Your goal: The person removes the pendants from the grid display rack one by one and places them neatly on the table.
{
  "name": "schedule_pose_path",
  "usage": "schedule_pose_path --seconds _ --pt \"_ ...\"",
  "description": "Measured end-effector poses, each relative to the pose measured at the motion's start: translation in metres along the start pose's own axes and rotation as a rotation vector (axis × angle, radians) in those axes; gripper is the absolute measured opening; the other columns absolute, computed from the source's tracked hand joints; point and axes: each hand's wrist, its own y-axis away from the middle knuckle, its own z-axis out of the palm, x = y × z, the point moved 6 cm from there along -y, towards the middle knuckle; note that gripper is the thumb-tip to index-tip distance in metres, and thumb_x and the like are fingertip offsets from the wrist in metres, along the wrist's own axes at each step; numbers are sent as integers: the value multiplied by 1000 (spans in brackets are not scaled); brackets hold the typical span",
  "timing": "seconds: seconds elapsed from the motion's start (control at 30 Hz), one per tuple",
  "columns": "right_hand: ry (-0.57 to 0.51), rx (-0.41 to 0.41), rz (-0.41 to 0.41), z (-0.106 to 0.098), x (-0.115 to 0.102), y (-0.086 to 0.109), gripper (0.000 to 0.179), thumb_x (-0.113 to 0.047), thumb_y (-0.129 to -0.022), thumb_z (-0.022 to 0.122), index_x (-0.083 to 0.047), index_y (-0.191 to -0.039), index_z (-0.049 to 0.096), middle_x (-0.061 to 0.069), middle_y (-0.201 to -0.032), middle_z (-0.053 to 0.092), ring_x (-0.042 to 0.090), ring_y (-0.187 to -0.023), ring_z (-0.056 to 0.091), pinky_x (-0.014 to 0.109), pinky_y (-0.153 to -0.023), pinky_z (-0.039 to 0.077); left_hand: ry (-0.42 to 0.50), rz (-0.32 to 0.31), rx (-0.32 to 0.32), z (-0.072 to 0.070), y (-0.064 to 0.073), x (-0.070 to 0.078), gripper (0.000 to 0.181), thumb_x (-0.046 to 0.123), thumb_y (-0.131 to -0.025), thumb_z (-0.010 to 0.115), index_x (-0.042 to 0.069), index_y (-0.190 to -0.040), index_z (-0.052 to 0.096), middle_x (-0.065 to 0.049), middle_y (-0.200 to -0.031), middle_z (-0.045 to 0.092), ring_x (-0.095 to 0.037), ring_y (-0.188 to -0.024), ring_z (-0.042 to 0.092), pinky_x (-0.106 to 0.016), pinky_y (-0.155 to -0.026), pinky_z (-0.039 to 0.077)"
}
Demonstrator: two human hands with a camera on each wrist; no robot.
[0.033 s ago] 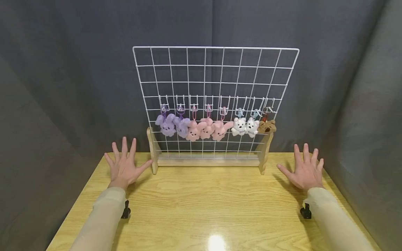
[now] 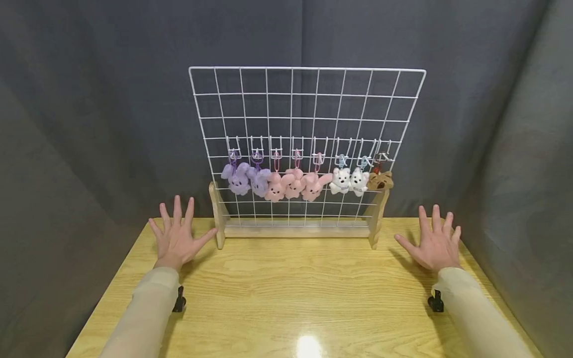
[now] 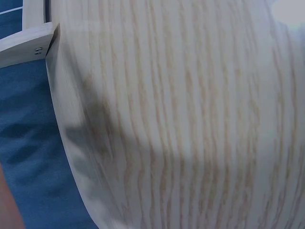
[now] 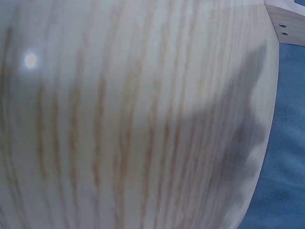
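My left hand [image 2: 175, 239] is spread wide over the table's left side, its thumb toward the rack's left foot. Over the right side my right hand [image 2: 434, 244] has its fingers fanned out too. Both hold nothing. Between and beyond them stands a white wire grid rack [image 2: 304, 93] on a wooden base [image 2: 295, 231]. Plush keychains hang from its hooks in a row: two purple bunnies [image 2: 238, 184], three pink bunnies [image 2: 295, 184], two white bear-like ones [image 2: 341, 180] and a brown bear [image 2: 380, 181] at the right end, nearest my right hand.
The wood-grain table [image 2: 286, 288] stretches in front of the rack. Dark grey curtains [image 2: 112, 99] close in the back and both sides. Each wrist carries a small black mount [image 2: 179, 299]. Hand shadows fall on the tabletop [image 3: 190, 95] in the left wrist view.
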Motion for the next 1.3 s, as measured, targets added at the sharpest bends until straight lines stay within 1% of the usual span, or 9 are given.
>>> schedule_pose_path --seconds 0.17,0.4,0.6,0.77,0.87,0.97,1.07,1.13,1.3 --pt "0 -1 -8 1 1 -1 110 -77 -86 52 -15 -163 6 26 -166 -8 61 -144 -12 83 -104 4 11 0 1 2 -2 -1 115 92 -76 44 27 -163 6 -10 -170 -7 -53 -150 -11 -81 -106 -9" --pt "9 4 -10 -1 0 0 109 -77 -86 52 -17 -163 3 26 -166 -9 61 -145 -9 81 -106 6 32 -9 -14 0 -3 0 116 92 -76 45 27 -163 5 -12 -170 -8 -48 -149 -21 -82 -106 -10" --pt "-24 6 -24 -4 0 -1 105 -73 -89 53 -17 -163 4 31 -165 -1 65 -142 7 78 -108 14 88 -29 -40 2 -3 -3 112 88 -80 45 27 -163 2 -13 -170 -7 -52 -149 -16 -82 -105 -9" --pt "-101 21 -17 -7 0 -2 101 -67 -92 55 -15 -163 6 35 -162 6 65 -138 18 77 -107 18 142 -47 -66 5 -3 -6 110 86 -82 45 27 -163 1 -17 -169 -4 -57 -148 -8 -83 -105 -7" --pt "-151 30 12 -10 0 -3 99 -66 -93 55 -15 -163 8 35 -161 11 64 -137 21 79 -102 23 187 -62 -83 6 -4 -6 107 83 -84 47 29 -163 -2 -18 -169 -2 -59 -147 -3 -84 -105 -2" --pt "-198 39 43 -15 -2 -6 96 -65 -94 54 -14 -162 10 35 -159 17 62 -136 25 80 -100 26 242 -76 -95 5 -8 -5 101 80 -88 45 31 -162 -4 -19 -169 1 -59 -147 7 -83 -106 9" --pt "-263 45 70 -22 -6 -10 94 -64 -95 53 -13 -162 13 34 -158 21 60 -136 27 78 -102 27 313 -84 -105 2 -13 -1 94 78 -92 40 34 -162 -5 -19 -168 7 -57 -145 19 -80 -104 23" --pt "-305 47 83 -28 -11 -13 91 -64 -96 52 -11 -161 16 33 -157 23 59 -136 28 76 -102 28 364 -95 -113 0 -17 3 89 77 -93 36 35 -161 -5 -17 -168 10 -54 -145 25 -78 -102 29" --pt "-369 68 89 -45 -29 -20 85 -61 -98 50 -9 -159 22 32 -155 28 55 -136 31 73 -103 29 481 -135 -103 -10 -28 16 82 75 -96 27 35 -162 -1 -16 -166 22 -48 -144 31 -74 -103 33"
